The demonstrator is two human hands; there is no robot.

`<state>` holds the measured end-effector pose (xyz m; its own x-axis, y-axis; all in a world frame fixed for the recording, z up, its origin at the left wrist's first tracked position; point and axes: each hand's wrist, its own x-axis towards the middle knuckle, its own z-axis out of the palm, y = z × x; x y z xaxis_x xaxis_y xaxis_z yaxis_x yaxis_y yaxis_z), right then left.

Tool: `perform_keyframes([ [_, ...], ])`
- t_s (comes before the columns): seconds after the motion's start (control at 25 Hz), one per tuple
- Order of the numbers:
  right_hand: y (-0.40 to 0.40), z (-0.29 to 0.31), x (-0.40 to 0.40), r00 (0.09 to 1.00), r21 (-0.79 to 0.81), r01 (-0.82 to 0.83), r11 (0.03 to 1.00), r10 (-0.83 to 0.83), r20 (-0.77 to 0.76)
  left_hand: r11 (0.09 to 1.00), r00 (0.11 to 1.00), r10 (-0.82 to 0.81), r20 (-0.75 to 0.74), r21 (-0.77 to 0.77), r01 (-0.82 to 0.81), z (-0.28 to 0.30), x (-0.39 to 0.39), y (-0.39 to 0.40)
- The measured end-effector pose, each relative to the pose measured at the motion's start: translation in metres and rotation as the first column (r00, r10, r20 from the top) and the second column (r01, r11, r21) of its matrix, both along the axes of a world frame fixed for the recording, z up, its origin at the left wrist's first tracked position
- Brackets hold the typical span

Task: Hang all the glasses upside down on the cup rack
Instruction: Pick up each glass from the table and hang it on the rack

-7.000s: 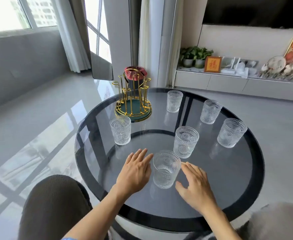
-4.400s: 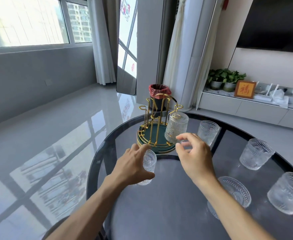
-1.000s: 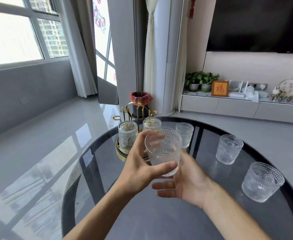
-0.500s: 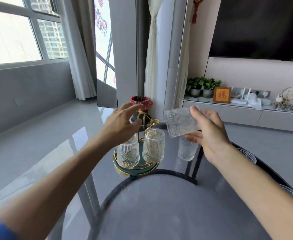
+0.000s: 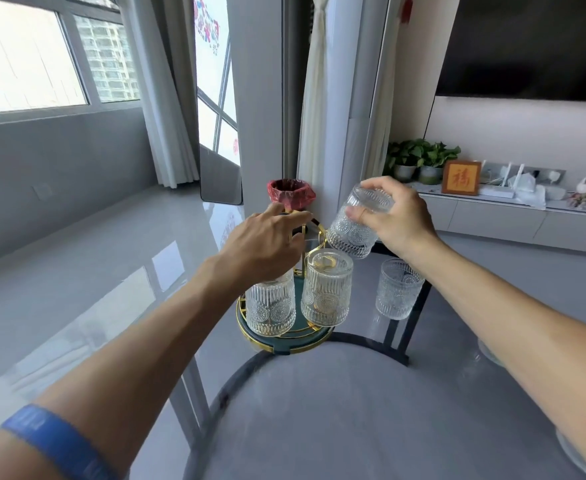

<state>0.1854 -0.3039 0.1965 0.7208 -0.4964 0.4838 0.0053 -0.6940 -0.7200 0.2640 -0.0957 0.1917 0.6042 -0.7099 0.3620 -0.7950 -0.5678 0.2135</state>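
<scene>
The gold cup rack (image 5: pixel 286 341) with a green base stands on the round glass table. Two ribbed glasses hang upside down on it: one at the left (image 5: pixel 270 308), one in front (image 5: pixel 326 293). My right hand (image 5: pixel 393 216) grips a third glass (image 5: pixel 355 225) by its base, mouth tilted down and left, just above the rack's right side. My left hand (image 5: pixel 267 245) rests on top of the rack, fingers on a gold loop, covering the upper part of the left glass. Another glass (image 5: pixel 397 289) stands upright on the table, right of the rack.
The glass table (image 5: pixel 319 427) has a dark frame beneath; its right edge shows parts of two more glasses (image 5: pixel 575 455). Behind the rack stands a bin with a red liner (image 5: pixel 289 195). A low cabinet with plants and a framed picture runs along the right wall.
My right hand has turned the glass from sideways to nearly mouth-down and lowered it toward the rack. My left hand has settled onto the rack's top.
</scene>
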Motion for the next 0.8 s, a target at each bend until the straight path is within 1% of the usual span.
perform_keyframes([
  [0.12,0.000,0.005,0.005,0.995,-0.073,-0.067,0.995,0.061,-0.081,1.000,0.999,-0.030,-0.030,-0.006,0.030,0.004,-0.002,0.003],
  [0.44,0.001,0.003,-0.002,0.957,-0.143,-0.169,0.975,0.128,-0.261,0.991,0.988,-0.130,-0.081,0.019,0.132,0.010,-0.006,0.010],
  [0.56,0.002,0.000,-0.002,0.925,-0.160,-0.216,0.963,0.149,-0.351,0.984,0.979,-0.179,-0.097,0.011,0.180,0.015,-0.009,0.011],
  [0.68,-0.001,-0.012,-0.004,0.890,-0.201,-0.247,0.948,0.140,-0.435,0.984,0.979,-0.177,-0.104,0.017,0.180,0.015,-0.011,0.009],
  [0.8,-0.002,-0.019,-0.004,0.876,-0.209,-0.267,0.941,0.146,-0.460,0.983,0.976,-0.181,-0.118,0.012,0.184,0.015,-0.013,0.008],
])
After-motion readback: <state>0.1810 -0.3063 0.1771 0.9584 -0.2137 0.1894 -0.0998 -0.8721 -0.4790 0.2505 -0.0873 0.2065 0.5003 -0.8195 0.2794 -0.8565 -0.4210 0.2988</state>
